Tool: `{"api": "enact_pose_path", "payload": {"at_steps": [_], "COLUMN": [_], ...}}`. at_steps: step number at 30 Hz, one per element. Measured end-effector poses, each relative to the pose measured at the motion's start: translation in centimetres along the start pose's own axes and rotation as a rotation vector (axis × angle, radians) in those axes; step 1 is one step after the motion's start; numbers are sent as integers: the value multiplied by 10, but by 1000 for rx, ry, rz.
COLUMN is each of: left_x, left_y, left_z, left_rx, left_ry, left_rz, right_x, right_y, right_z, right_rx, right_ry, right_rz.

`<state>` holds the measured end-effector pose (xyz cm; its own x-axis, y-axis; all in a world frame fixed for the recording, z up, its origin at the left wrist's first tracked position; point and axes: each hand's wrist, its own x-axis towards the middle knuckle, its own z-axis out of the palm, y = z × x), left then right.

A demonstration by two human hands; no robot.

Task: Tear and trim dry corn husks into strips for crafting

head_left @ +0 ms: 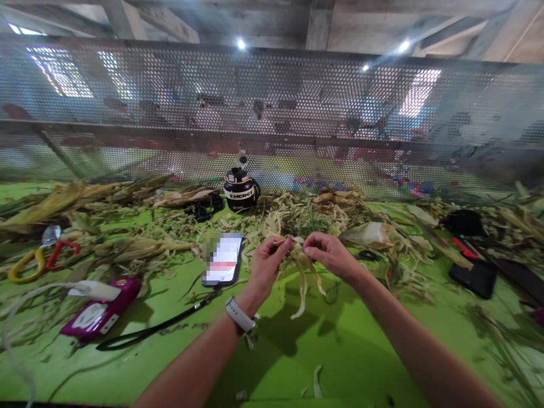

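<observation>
Two bare hands were entered, from the head view only.

Left hand [266,262]: its fingers were pinched shut on the left end of a husk bundle [298,253], and a pale watch [239,315] was strapped at the wrist.

Right hand [332,255]: its fingertips were likewise clamped on the same bundle from the other side. The two hands were close together, nearly touching.

Husk bundle: it was held up off the green table [297,362], straight in front of the person at the centre of the view. Pale strips [304,292] hung down from it between the wrists.

Items lying about on the table:
- One phone [223,259] lay flat with its screen lit, just left of the left hand.
- One black lanyard [157,326] trailed from below the phone toward the left.
- One magenta device [100,313] lay at near left, with a white plug [94,290] resting on it.
- One yellow carabiner [24,265] and one red carabiner [63,251] lay side by side at far left.
- One black jug [241,190], lettered ENERGY, stood upright at the back.
- One heap of loose husks [314,218] lay beyond the hands, with a pale husk-wrapped ear [369,233] at its right.
- One black case [474,276] lay at right, well apart from the hands.

A perforated metal screen [272,107] ran along the far edge of the table.
</observation>
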<state>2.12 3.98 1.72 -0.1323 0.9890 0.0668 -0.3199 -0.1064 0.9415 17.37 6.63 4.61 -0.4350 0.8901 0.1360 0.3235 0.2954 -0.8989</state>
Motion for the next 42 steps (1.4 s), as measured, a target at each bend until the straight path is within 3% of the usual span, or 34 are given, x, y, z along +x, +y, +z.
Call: {"api": "enact_pose_path", "payload": {"at_steps": [7, 12, 15, 18, 20, 24, 31, 36, 38, 42], "left_x": [4, 3, 2, 5, 7, 9, 6, 6, 5, -1], "left_y": [0, -5, -7, -7, -6, -5, -2, -2, -1, -2], "left_z": [-4, -7, -8, -9, -10, -11, -9, -11, -10, -7], "left_rx": [-221, -95, 9, 15, 4, -6, -10, 0, 36, 164], "left_ry": [70, -289, -351, -287, -256, -236, -264, -250, -302, -518], "left_rz": [-186, -421, -352, -251, -224, -214, -256, -247, -235, -227], "right_x": [-2, -1, 1, 1, 0, -1, 2, 1, 1, 0], "right_y": [0, 4, 4, 3, 2, 5, 10, 6, 4, 2], "right_z": [-7, -4, -4, -7, -10, -12, -12, -20, -23, -19], "right_rx": [71, 29, -32, -84, -135, -206, -188, -193, -152, 83], "right_ry": [-13, -30, 4, 48, -9, -113, -2, 0, -16, -141], "right_rz": [-3, -2, -14, -30, -23, -23, -57, -35, 26, 143]}}
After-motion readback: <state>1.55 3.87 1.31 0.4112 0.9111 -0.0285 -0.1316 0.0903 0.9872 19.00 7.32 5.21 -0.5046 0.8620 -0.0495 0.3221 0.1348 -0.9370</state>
